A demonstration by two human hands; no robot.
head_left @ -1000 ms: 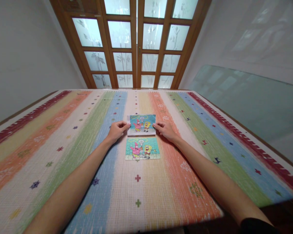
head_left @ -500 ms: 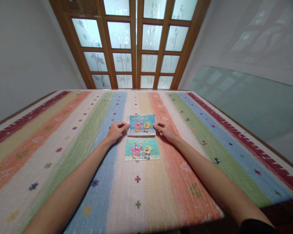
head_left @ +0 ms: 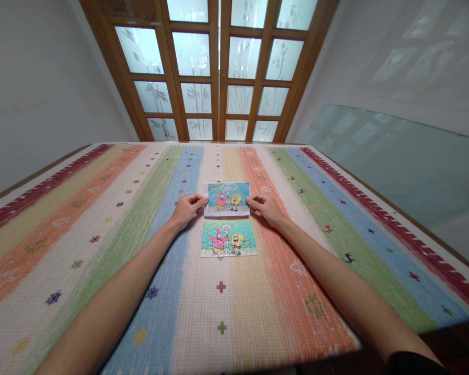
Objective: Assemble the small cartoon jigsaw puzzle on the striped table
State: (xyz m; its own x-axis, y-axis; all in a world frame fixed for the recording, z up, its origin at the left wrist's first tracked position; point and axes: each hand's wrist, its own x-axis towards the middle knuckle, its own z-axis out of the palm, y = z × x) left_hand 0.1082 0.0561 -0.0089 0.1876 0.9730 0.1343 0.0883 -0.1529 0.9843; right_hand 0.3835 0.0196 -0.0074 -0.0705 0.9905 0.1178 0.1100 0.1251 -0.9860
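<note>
A small picture card (head_left: 229, 199) with cartoon figures on a blue ground and a white border is held up at its two sides, tilted toward me. My left hand (head_left: 187, 211) pinches its left edge between thumb and fingers. At the opposite edge, my right hand (head_left: 266, 209) pinches the card in the same way. Just below the card, on the near side, a jigsaw puzzle (head_left: 229, 239) with the same cartoon figures lies flat on the cloth, its pieces joined into a rectangle. Neither hand touches the puzzle.
A striped tablecloth (head_left: 140, 291) with small printed motifs covers the table. Beyond the far edge stand wooden doors (head_left: 219, 83) with frosted panes. White walls rise on both sides, and a pale glass panel (head_left: 394, 156) leans along the right.
</note>
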